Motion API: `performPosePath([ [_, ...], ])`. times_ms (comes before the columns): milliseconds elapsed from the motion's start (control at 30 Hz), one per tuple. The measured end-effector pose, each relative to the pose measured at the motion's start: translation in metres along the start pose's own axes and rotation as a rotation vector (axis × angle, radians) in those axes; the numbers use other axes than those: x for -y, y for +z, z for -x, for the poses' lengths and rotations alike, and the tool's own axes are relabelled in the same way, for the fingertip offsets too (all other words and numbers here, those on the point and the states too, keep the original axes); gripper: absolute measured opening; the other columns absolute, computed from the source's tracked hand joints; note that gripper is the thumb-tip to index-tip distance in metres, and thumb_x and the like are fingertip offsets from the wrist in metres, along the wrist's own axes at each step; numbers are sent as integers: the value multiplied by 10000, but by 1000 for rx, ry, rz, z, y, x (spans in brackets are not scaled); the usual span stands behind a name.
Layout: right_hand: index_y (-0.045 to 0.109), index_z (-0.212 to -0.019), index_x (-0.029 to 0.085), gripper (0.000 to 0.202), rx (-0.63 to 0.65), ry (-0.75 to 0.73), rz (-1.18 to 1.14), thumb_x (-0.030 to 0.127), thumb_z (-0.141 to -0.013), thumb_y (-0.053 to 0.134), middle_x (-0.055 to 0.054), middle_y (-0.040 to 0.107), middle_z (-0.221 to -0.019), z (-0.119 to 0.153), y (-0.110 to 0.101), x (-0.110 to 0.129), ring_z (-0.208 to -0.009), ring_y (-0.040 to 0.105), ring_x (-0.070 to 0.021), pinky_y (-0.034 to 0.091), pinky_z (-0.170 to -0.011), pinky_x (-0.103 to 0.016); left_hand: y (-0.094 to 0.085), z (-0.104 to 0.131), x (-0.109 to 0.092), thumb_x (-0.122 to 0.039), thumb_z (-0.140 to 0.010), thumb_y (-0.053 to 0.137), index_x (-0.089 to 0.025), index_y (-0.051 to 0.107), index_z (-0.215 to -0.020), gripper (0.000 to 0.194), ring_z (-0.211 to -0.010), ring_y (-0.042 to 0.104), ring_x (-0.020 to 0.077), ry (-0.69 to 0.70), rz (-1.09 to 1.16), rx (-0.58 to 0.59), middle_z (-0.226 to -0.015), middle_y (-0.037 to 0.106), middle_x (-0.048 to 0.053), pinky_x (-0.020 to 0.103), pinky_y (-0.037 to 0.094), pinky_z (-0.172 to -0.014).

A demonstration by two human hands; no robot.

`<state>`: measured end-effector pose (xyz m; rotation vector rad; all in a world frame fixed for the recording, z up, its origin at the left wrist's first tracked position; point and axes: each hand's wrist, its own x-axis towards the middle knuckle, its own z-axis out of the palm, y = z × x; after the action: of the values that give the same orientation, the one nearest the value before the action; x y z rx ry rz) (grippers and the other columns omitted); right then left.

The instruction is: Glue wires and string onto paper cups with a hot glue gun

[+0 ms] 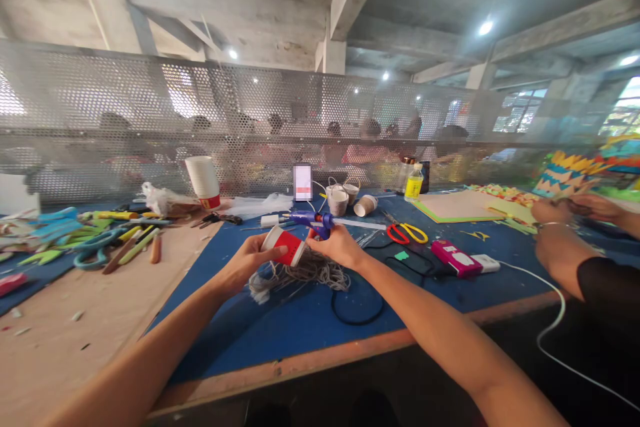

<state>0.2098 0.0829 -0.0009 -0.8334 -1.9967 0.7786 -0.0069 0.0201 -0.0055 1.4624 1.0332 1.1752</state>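
Observation:
A red and white paper cup (pixel 291 248), tilted on its side, is held in my left hand (pixel 245 265), with the fingers wrapped round it. My right hand (pixel 340 245) grips a blue glue gun (pixel 320 221) just behind and right of the cup. A clear glue stick (pixel 361 223) sticks out of the gun's right end, and its nozzle points left. Beneath both hands lies a tangle of grey string (pixel 320 272) on the blue mat (pixel 225 330).
Red and yellow scissors (pixel 406 233), a magenta box (pixel 456 258) and a yellow-labelled bottle (pixel 413 183) are on the right. String-wrapped cups (pixel 337 201), a phone (pixel 303 182) and stacked cups (pixel 203 180) stand behind. Tools (pixel 133 243) lie left. Another person's hands (pixel 560 227) are at far right.

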Motion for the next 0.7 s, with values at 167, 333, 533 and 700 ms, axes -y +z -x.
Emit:
performPosePath([
  [167, 645, -823, 165, 143, 56, 45, -64, 290, -753, 648, 32, 602, -633, 0, -2, 0, -509, 526, -97, 434, -518, -213, 1, 2, -3, -312, -738, 774, -183, 741, -974, 271, -747, 672, 221, 7, -28, 7, -813, 752, 36, 301, 488, -740],
  [333, 624, -814, 168, 132, 90, 52, -102, 280, -750, 653, 42, 580, -633, 0, -2, 0, -488, 501, -80, 417, -491, -199, 2, 5, -6, -308, -727, 785, -183, 740, -957, 266, -750, 668, 212, 4, -40, 12, -823, 754, 30, 287, 479, -727],
  [533, 616, -779, 178, 122, 103, 37, -125, 295, -759, 646, 49, 566, -613, -1, -2, -3, -478, 495, -81, 426, -487, -198, 4, 5, -8, -340, -688, 817, -190, 761, -908, 272, -706, 662, 216, 7, -36, -12, -786, 752, 36, 291, 481, -694],
  [700, 626, -782, 179, 131, 94, 40, -139, 305, -755, 650, 45, 572, -616, -1, -1, -4, -487, 502, -86, 424, -474, -196, 2, 3, -4, -338, -647, 844, -184, 768, -911, 315, -704, 663, 233, 7, -3, -30, -775, 750, 46, 298, 484, -687],
])
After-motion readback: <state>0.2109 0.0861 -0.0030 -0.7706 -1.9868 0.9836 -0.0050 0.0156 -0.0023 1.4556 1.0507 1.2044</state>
